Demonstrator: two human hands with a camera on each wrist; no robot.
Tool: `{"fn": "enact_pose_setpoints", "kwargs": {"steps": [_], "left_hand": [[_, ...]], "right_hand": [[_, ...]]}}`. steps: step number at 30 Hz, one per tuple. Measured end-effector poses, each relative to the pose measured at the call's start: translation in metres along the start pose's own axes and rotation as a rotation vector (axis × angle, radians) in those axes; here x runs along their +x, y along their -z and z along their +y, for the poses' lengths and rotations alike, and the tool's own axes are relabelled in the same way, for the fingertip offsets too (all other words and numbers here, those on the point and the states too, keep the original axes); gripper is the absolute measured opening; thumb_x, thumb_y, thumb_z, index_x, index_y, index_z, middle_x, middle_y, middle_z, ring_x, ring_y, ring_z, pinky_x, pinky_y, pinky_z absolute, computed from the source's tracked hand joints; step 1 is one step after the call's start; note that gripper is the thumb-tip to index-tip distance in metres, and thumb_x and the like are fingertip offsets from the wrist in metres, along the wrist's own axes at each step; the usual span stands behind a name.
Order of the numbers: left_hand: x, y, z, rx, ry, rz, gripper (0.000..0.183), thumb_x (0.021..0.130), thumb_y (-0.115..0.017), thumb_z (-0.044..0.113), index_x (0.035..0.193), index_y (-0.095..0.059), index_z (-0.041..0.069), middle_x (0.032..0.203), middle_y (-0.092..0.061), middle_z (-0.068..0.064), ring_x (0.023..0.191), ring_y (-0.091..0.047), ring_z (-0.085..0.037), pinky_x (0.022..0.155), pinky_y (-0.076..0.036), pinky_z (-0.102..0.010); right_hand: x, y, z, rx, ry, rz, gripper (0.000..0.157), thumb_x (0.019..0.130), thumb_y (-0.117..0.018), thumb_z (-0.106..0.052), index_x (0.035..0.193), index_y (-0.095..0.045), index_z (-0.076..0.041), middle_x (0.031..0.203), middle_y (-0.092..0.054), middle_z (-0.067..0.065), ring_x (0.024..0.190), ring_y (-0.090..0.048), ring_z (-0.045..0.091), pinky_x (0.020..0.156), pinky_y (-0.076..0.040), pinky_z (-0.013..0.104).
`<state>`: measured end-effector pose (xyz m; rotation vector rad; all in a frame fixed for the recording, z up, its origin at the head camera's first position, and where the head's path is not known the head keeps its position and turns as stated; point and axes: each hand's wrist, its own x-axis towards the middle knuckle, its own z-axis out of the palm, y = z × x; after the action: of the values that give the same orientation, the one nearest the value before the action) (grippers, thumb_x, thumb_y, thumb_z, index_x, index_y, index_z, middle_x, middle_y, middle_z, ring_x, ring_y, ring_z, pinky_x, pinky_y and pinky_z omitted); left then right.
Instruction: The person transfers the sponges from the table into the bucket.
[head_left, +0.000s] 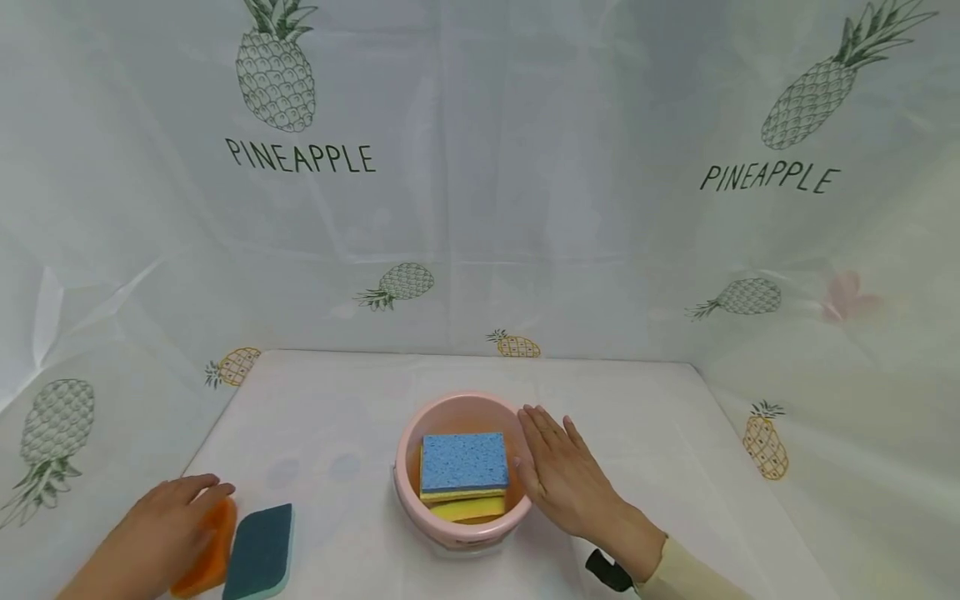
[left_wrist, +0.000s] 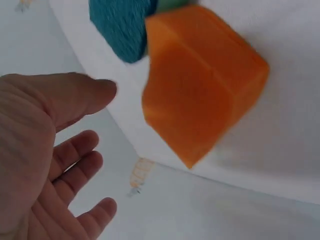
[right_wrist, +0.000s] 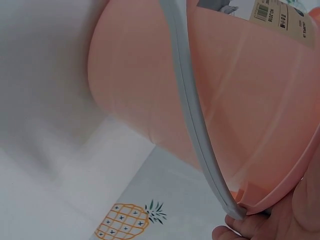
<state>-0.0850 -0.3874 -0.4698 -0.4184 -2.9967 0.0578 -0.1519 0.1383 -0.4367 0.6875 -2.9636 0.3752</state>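
Note:
In the head view, my left hand reaches over an orange sponge at the near left. The left wrist view shows its thumb and fingers spread, with a gap between them and the orange sponge. A teal sponge lies right beside the orange one. My right hand rests against the right side of a pink bucket, fingers mostly straight along the rim. Inside the bucket, a blue-topped sponge lies over a yellow one. A grey handle hangs down the bucket's side.
A white table carries everything. Behind and beside it hangs a pale curtain printed with pineapples. A dark band is on the right wrist. The bucket has a beige label.

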Motion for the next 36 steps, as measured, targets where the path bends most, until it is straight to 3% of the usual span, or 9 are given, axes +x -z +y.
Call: {"fn": "enact_pose_setpoints", "kwargs": {"steps": [2, 6, 9, 12, 16, 19, 23, 26, 36], "left_hand": [[-0.001, -0.002, 0.006, -0.022, -0.049, 0.004, 0.054, 0.072, -0.095, 0.024, 0.121, -0.074, 0.014, 0.118, -0.072, -0.006, 0.107, -0.068, -0.032, 0.094, -0.056, -0.065], [-0.004, -0.010, 0.014, -0.048, -0.064, -0.054, 0.066, 0.071, -0.094, 0.030, 0.130, -0.069, 0.014, 0.126, -0.071, -0.007, 0.118, -0.066, -0.036, 0.094, -0.051, -0.072], [-0.007, -0.015, 0.019, -0.055, -0.064, -0.098, 0.068, 0.077, -0.091, 0.032, 0.137, -0.064, 0.014, 0.134, -0.068, -0.010, 0.125, -0.064, -0.041, 0.097, -0.049, -0.073], [-0.010, -0.021, 0.024, -0.069, -0.085, -0.096, 0.072, 0.079, -0.089, 0.040, 0.140, -0.060, 0.013, 0.138, -0.066, -0.013, 0.129, -0.061, -0.043, 0.099, -0.048, -0.071], [-0.007, -0.022, 0.031, -0.066, -0.081, -0.073, 0.073, 0.079, -0.090, 0.033, 0.142, -0.059, 0.014, 0.141, -0.064, -0.014, 0.132, -0.059, -0.043, 0.102, -0.048, -0.071], [0.002, -0.021, 0.038, -0.064, -0.055, -0.098, 0.075, 0.078, -0.091, 0.024, 0.145, -0.059, 0.014, 0.143, -0.063, -0.015, 0.134, -0.057, -0.043, 0.107, -0.044, -0.072], [0.017, -0.020, 0.049, -0.040, -0.060, -0.106, 0.088, 0.070, -0.096, 0.035, 0.146, -0.059, 0.010, 0.145, -0.061, -0.017, 0.135, -0.055, -0.044, 0.112, -0.041, -0.073], [0.028, -0.020, 0.057, -0.004, -0.093, -0.055, 0.093, 0.067, -0.098, 0.044, 0.143, -0.061, 0.007, 0.144, -0.061, -0.018, 0.135, -0.055, -0.043, 0.112, -0.041, -0.072], [0.072, -0.023, 0.091, -0.008, -0.053, -0.043, 0.085, 0.077, -0.089, 0.056, 0.140, -0.063, 0.004, 0.145, -0.060, -0.022, 0.137, -0.053, -0.043, 0.117, -0.036, -0.071]], "right_hand": [[0.000, 0.000, 0.000, 0.004, -0.001, -0.003, 0.068, 0.111, -0.046, -0.042, 0.165, -0.032, -0.001, 0.172, -0.031, 0.015, 0.161, -0.028, 0.035, 0.130, -0.018, 0.062], [0.000, 0.000, -0.001, 0.009, -0.008, -0.004, 0.069, 0.111, -0.047, -0.042, 0.165, -0.032, -0.001, 0.172, -0.032, 0.016, 0.161, -0.028, 0.035, 0.130, -0.017, 0.062], [0.001, -0.001, -0.001, 0.011, -0.009, -0.006, 0.069, 0.111, -0.046, -0.042, 0.165, -0.032, -0.001, 0.172, -0.031, 0.015, 0.161, -0.028, 0.035, 0.130, -0.017, 0.062], [0.001, -0.001, -0.002, 0.013, -0.007, -0.005, 0.069, 0.111, -0.046, -0.042, 0.165, -0.031, -0.002, 0.173, -0.031, 0.015, 0.161, -0.028, 0.035, 0.130, -0.018, 0.062], [0.001, -0.002, -0.002, 0.018, -0.009, -0.004, 0.069, 0.111, -0.046, -0.042, 0.165, -0.031, -0.002, 0.173, -0.030, 0.015, 0.161, -0.027, 0.034, 0.130, -0.017, 0.062], [0.001, -0.001, -0.001, 0.024, -0.012, -0.003, 0.069, 0.111, -0.046, -0.042, 0.165, -0.031, -0.001, 0.173, -0.031, 0.015, 0.161, -0.027, 0.034, 0.130, -0.017, 0.063], [0.000, -0.001, -0.001, 0.030, -0.008, 0.001, 0.068, 0.111, -0.046, -0.041, 0.165, -0.031, -0.001, 0.172, -0.031, 0.015, 0.161, -0.028, 0.035, 0.130, -0.018, 0.063], [0.000, -0.001, 0.000, 0.032, -0.005, 0.005, 0.068, 0.111, -0.046, -0.041, 0.165, -0.032, -0.001, 0.172, -0.032, 0.015, 0.160, -0.029, 0.035, 0.130, -0.018, 0.063], [-0.001, 0.000, 0.001, 0.023, 0.011, 0.021, 0.068, 0.112, -0.044, -0.042, 0.164, -0.033, 0.000, 0.171, -0.033, 0.015, 0.160, -0.029, 0.035, 0.130, -0.020, 0.063]]}}
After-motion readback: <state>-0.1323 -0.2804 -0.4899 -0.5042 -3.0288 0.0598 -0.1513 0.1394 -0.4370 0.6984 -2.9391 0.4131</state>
